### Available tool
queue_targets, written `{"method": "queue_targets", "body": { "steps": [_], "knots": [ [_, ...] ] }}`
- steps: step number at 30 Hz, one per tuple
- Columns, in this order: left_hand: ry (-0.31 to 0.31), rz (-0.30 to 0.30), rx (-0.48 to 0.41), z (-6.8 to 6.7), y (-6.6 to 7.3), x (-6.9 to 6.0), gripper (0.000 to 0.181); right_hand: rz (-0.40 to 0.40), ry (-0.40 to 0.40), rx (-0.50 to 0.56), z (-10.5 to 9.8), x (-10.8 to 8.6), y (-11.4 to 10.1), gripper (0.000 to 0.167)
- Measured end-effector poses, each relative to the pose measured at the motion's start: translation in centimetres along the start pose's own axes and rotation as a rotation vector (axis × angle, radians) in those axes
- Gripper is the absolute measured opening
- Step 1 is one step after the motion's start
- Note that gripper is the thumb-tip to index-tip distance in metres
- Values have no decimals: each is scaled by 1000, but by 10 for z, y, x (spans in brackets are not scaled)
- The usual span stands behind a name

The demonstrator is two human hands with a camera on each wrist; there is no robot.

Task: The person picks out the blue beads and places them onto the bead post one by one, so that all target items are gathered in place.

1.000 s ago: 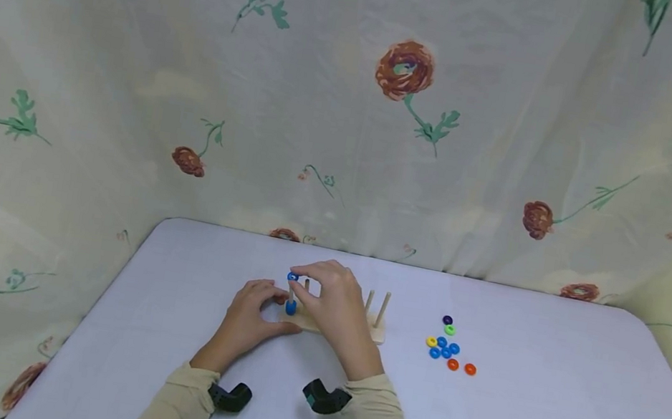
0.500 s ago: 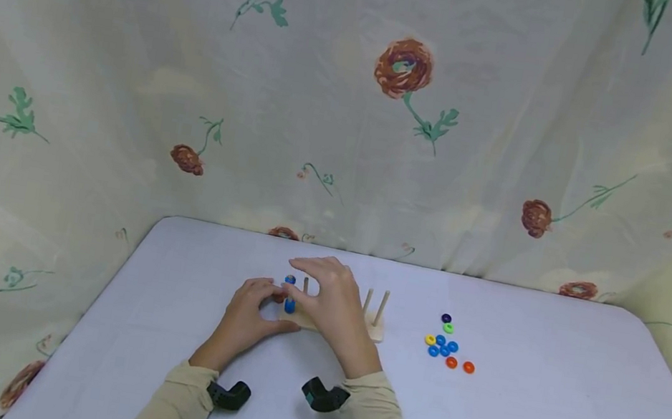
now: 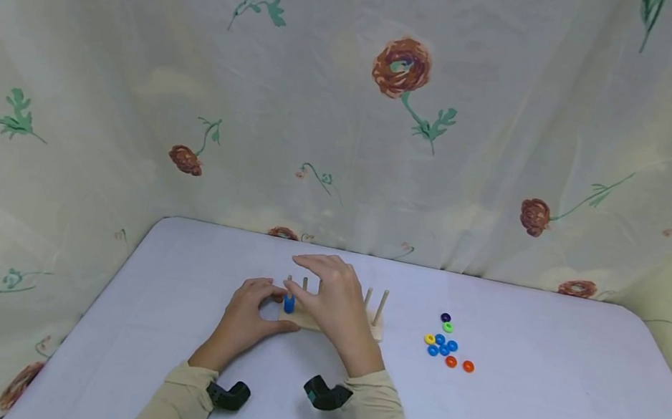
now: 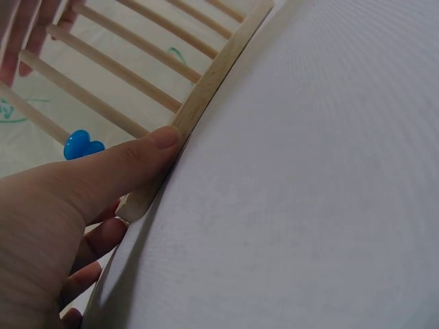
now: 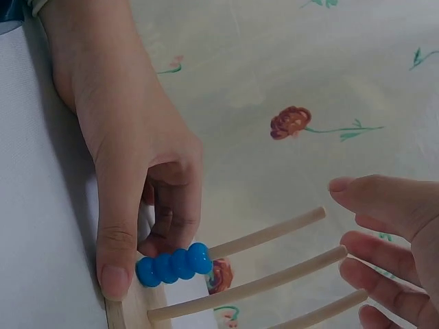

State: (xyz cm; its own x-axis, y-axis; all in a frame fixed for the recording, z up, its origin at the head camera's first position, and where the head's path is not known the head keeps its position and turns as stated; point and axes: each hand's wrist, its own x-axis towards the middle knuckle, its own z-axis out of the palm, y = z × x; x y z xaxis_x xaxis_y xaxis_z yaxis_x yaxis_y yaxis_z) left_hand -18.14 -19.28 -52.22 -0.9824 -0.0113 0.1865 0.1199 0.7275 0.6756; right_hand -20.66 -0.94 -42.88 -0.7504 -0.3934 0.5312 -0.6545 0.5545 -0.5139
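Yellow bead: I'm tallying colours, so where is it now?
In the head view, the yellow bead lies on the table to the right of the wooden peg board, immediately left of a blue bead.

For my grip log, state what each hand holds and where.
Left hand holds the wooden base by its left end; right hand holds nothing.

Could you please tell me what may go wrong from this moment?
The left hand grips only one end of the wooden base, so the far end might swing if pushed.
The right hand is close to the tops of the pegs and could bump one.
The loose beads lie unfenced, so they might scatter if brushed.
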Motion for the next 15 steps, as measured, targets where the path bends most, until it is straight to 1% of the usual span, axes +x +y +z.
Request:
{"method": "queue_targets", "body": {
  "steps": [7,9,12,15],
  "knots": [
    [5,-15,-24,2,-2,1,61,-2,23,25,-8,0,4,34],
    [4,-13,-20,4,-2,0,61,3,31,27,-13,-1,7,34],
    [18,-5,-10,5,-3,0,59,14,30,18,-21,-3,12,34],
    [27,2,-6,4,-2,0,59,42,28,0,-31,-5,16,34]
  ]
}}
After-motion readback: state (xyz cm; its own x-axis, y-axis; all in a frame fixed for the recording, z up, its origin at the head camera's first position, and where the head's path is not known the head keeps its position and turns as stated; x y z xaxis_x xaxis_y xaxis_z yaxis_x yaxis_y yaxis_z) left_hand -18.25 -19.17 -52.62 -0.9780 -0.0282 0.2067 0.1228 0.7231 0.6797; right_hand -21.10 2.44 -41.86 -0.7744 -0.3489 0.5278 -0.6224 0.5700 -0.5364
